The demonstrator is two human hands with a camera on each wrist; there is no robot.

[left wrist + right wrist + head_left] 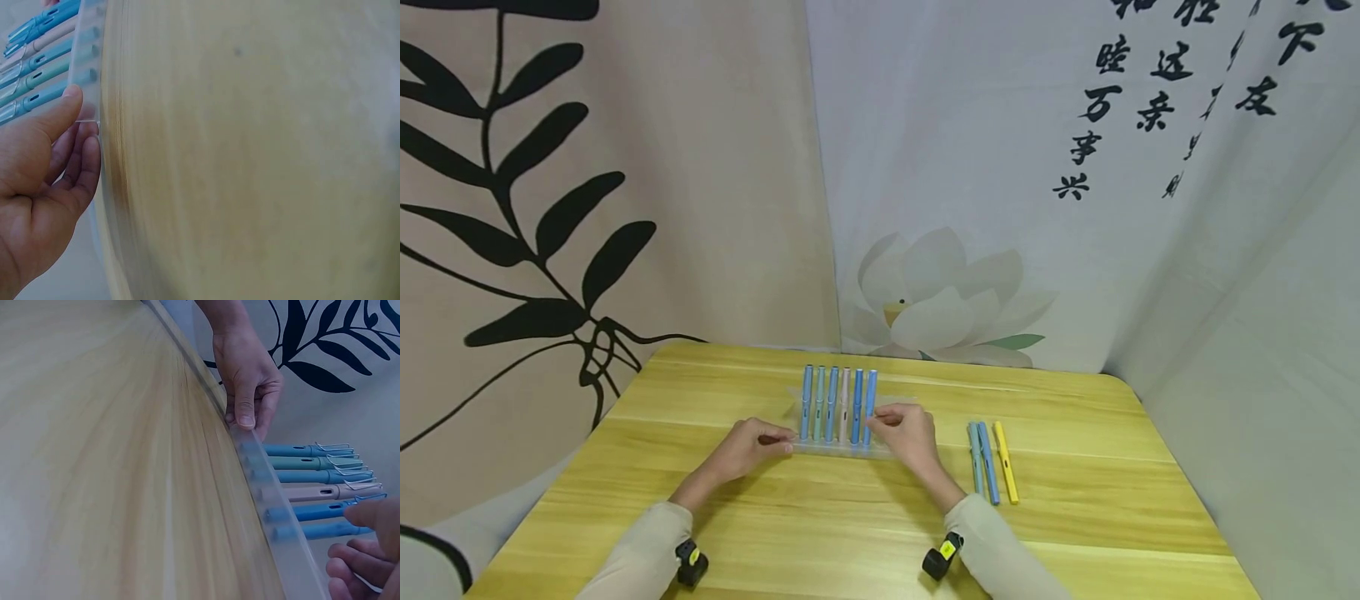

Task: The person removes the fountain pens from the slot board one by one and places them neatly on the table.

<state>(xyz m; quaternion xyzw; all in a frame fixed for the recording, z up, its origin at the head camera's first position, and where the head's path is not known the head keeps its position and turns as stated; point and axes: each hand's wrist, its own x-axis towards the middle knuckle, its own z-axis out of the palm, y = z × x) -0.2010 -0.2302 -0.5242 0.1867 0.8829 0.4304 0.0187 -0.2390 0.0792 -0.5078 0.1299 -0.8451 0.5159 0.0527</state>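
A clear plastic pen holder (887, 452) stands on the table with a row of several pens upright in it, blue, green and pale pink. My left hand (747, 450) grips the holder's left end, thumb (70, 103) on its front edge and fingers curled beneath. At the other end of the row, my right hand (912, 432) pinches the rightmost blue pen (871, 392). That pen's lower end (319, 530) sits in the holder in the right wrist view, while its upper part is partly hidden by the fingers.
To the right of the holder, a green pen (975, 458), a blue pen (988, 467) and a yellow pen (1006, 465) lie on the wooden table (820, 525). Behind the table's back edge hangs a printed curtain (737, 208).
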